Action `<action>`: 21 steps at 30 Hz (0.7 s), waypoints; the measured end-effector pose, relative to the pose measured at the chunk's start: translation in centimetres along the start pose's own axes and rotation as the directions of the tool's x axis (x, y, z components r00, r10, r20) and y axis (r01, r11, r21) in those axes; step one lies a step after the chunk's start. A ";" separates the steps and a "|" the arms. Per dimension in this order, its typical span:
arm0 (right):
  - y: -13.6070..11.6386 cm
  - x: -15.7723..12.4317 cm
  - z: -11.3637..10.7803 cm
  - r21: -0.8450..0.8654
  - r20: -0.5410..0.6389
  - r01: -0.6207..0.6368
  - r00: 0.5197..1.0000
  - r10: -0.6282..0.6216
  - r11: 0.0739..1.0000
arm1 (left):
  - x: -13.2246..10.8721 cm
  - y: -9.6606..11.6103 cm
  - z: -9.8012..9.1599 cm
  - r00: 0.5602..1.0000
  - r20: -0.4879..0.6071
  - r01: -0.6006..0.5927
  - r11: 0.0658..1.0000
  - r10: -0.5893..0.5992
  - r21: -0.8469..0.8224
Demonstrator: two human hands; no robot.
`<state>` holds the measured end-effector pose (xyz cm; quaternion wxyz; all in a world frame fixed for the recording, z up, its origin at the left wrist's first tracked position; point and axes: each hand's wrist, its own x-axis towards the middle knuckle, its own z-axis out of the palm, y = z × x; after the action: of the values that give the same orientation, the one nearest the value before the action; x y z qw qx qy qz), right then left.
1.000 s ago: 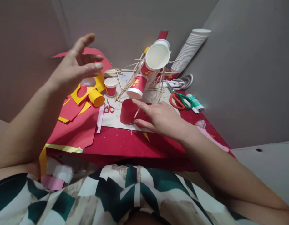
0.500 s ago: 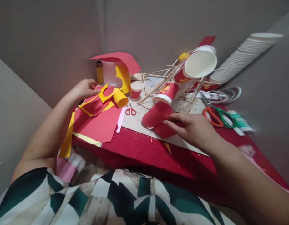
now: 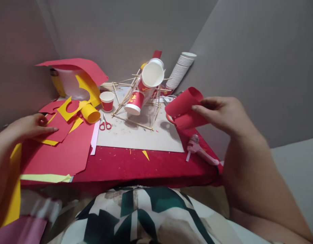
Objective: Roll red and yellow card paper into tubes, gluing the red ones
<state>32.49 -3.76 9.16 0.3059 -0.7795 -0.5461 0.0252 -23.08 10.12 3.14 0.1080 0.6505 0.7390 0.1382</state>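
My right hand [image 3: 220, 115] is closed on a curled sheet of red paper [image 3: 183, 101], pinched between thumb and fingers above the table's right side. The sheet's upper part curves into a tube, and a flap hangs below. At the left, my left hand [image 3: 36, 127] rests at a red paper scrap [image 3: 60, 127], thumb stretched out and apart from the fingers. Close to it lie a yellow paper cutout [image 3: 66, 113] with a round hole and a small yellow paper tube [image 3: 91, 113]. Larger red paper [image 3: 57, 156] is spread underneath.
A stick frame [image 3: 132, 121] carries red-and-white paper cups [image 3: 152, 74]. Behind it leans a stack of white cups [image 3: 182, 67]. Small red-handled scissors [image 3: 105, 126] lie beside a single cup [image 3: 107, 101]. A pink glue gun [image 3: 201, 152] sits near the right edge.
My right hand has carried the curled red paper right, away from the cup structure. My left hand has come nearer, down onto the red scraps. The view has turned right.
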 end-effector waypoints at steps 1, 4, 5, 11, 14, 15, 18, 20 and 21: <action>0.5 1.0 0.3 -0.087 0.005 -0.012 1.000 0.013 0.996 | 0.2 -0.1 0.1 0.999 0.042 0.012 0.999 -0.013 0.034; 1.5 4.0 1.6 -0.179 0.009 -0.051 0.999 0.053 0.982 | 0.4 -0.2 0.2 0.989 0.134 0.049 0.993 -0.063 0.110; 1.7 4.9 2.1 -0.200 0.017 -0.058 0.998 0.062 0.978 | 0.3 -0.2 0.2 0.987 0.145 0.053 0.992 -0.069 0.112; 1.1 9.9 4.1 -0.302 0.049 -0.077 0.994 0.097 0.950 | 0.1 0.3 -0.1 0.988 0.144 0.037 0.988 -0.058 0.147; 0.7 12.1 5.3 -0.352 0.055 -0.088 0.992 0.114 0.932 | 0.1 0.2 -0.2 0.985 0.147 0.063 0.978 -0.093 0.199; 0.8 12.7 5.8 -0.364 0.060 -0.087 0.991 0.117 0.927 | 0.1 0.2 -0.2 0.984 0.144 0.075 0.974 -0.107 0.216; 1.2 14.1 7.3 -0.379 0.072 -0.080 0.991 0.116 0.922 | 0.1 0.1 0.1 0.984 0.139 0.080 0.969 -0.115 0.233; 1.8 14.6 7.9 -0.365 0.075 -0.067 0.992 0.101 0.929 | 0.0 0.1 0.3 0.986 0.134 0.070 0.975 -0.100 0.213; 2.2 14.7 8.0 -0.351 0.073 -0.057 0.993 0.088 0.935 | -0.1 0.2 0.3 0.988 0.128 0.065 0.979 -0.090 0.192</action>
<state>37.25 12.07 5.86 0.1376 -0.8391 -0.5256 -0.0265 -22.80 10.03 2.88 0.1015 0.6363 0.7645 0.0191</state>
